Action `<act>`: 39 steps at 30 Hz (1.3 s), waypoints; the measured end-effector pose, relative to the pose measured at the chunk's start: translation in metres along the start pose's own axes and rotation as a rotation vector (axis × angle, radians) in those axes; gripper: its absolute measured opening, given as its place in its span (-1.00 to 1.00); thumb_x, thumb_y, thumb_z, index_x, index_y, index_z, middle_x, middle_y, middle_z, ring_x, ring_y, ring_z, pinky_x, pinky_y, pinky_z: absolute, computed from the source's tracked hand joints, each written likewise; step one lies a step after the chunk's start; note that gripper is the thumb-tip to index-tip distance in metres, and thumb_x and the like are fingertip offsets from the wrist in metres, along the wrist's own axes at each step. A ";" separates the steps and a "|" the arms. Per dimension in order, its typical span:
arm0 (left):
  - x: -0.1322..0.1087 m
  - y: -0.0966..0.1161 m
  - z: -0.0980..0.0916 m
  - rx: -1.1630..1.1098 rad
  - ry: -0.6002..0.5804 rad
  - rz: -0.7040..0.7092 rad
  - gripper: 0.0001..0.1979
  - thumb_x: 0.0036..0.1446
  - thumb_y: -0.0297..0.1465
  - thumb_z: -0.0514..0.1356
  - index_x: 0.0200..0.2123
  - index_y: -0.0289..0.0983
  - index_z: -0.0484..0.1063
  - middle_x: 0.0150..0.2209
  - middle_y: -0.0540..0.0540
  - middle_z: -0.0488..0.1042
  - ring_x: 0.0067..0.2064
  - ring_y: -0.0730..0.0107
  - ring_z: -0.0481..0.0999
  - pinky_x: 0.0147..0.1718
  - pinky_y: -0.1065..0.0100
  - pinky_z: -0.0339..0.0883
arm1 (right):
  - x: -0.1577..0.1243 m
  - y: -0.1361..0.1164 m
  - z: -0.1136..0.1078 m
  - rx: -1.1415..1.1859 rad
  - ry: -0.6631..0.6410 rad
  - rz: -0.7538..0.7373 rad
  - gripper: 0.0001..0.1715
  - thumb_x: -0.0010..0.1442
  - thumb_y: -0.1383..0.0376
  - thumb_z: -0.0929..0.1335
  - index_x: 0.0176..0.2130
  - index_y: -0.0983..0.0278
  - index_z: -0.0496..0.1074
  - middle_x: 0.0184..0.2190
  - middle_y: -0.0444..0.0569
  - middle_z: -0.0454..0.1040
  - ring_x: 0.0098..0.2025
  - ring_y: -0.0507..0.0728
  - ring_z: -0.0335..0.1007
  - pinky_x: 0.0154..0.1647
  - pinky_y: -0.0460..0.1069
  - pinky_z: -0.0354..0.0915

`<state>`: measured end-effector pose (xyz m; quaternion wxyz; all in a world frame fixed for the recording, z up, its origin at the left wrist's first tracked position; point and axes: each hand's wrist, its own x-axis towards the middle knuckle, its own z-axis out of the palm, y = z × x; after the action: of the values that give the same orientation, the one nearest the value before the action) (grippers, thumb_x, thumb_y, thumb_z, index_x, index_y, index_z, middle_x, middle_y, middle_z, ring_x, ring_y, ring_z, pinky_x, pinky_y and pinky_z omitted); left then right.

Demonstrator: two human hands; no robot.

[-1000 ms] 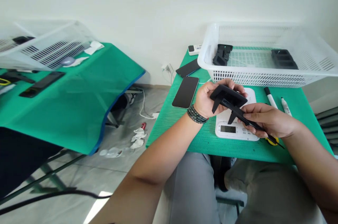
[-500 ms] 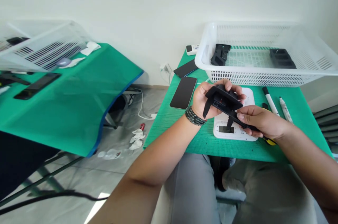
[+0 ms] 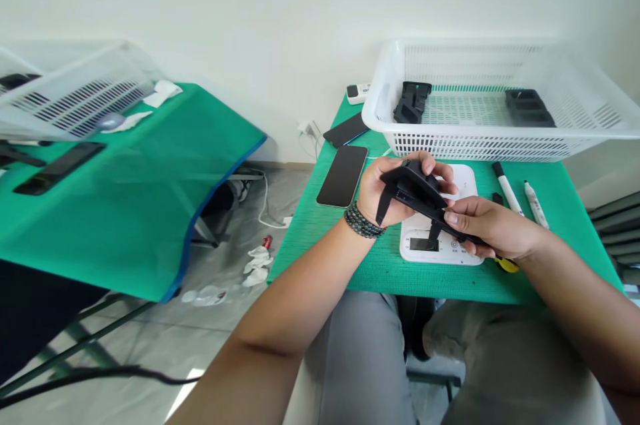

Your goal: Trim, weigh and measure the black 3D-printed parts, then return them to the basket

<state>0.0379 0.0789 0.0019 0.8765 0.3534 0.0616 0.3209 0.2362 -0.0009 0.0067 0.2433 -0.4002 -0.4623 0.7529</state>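
Note:
My left hand, with a dark beaded bracelet at its wrist, is closed around a black plastic part; much of the part is hidden by fingers and by the tool in front. My right hand grips the beam of a black caliper, thumb on top. The caliper slants down to the right across the part, its two jaws pointing downward and apart. I cannot tell whether it touches the part. Under both hands lies a white digital scale with a dark display.
A white plastic basket at the back holds black moulded parts. Two phones lie left of the scale, two markers to the right. Something yellow sits beneath my right hand. Another green table stands at left.
The black part and caliper have tilted slightly in my hands, so the part's recessed underside shows less and the caliper's beam more. The whole view has shifted a little.

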 end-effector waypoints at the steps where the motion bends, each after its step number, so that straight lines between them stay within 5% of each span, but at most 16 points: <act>1: 0.000 0.000 0.000 -0.003 0.007 0.004 -0.72 0.00 -0.15 0.24 -0.36 -0.23 0.34 -0.24 -0.23 0.57 -0.03 -0.13 0.66 -0.08 0.00 0.56 | 0.001 0.000 -0.001 0.013 -0.012 0.002 -0.33 0.10 -0.22 0.53 -0.42 0.24 0.29 -0.72 -0.26 0.36 -0.81 -0.14 -0.04 -0.84 -0.19 -0.13; 14: 0.002 0.000 0.006 -0.077 0.064 0.110 -0.72 -0.06 -0.18 0.32 -0.39 -0.22 0.37 -0.27 -0.15 0.56 -0.18 0.13 0.63 -0.06 0.10 0.57 | 0.005 0.004 0.001 0.210 -0.121 0.012 -0.57 0.13 0.07 0.57 -0.31 0.35 0.47 -0.61 -0.16 0.49 -0.75 -0.10 0.17 -0.76 -0.18 0.02; 25: -0.001 -0.002 0.013 -0.112 0.117 0.098 -0.64 0.07 -0.06 0.26 -0.39 -0.19 0.26 -0.29 -0.14 0.53 -0.16 0.08 0.64 0.02 0.00 0.54 | 0.006 0.005 0.005 0.161 -0.106 -0.030 -0.51 0.17 -0.02 0.55 -0.36 0.35 0.47 -0.64 -0.19 0.42 -0.75 -0.11 0.11 -0.77 -0.17 -0.03; 31: -0.005 -0.002 0.021 -0.165 0.139 0.044 -0.59 0.13 0.01 0.23 -0.38 -0.17 0.21 -0.29 -0.14 0.51 0.05 -0.07 0.61 0.20 -0.14 0.43 | 0.004 0.005 0.006 0.156 -0.059 -0.056 -0.48 0.17 -0.03 0.55 -0.39 0.32 0.41 -0.61 -0.17 0.44 -0.74 -0.11 0.13 -0.76 -0.18 -0.05; 39: -0.004 -0.002 0.015 -0.100 0.090 0.073 -0.59 0.05 -0.03 0.30 -0.37 -0.18 0.24 -0.29 -0.12 0.53 -0.16 0.08 0.64 0.16 -0.11 0.46 | 0.006 0.005 0.007 0.110 -0.019 -0.077 -0.47 0.18 -0.05 0.54 -0.41 0.30 0.38 -0.62 -0.18 0.44 -0.75 -0.12 0.08 -0.77 -0.17 -0.11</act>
<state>0.0408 0.0671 0.0113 0.8773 0.2963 0.0719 0.3708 0.2276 -0.0026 0.0016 0.2894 -0.3610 -0.4374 0.7712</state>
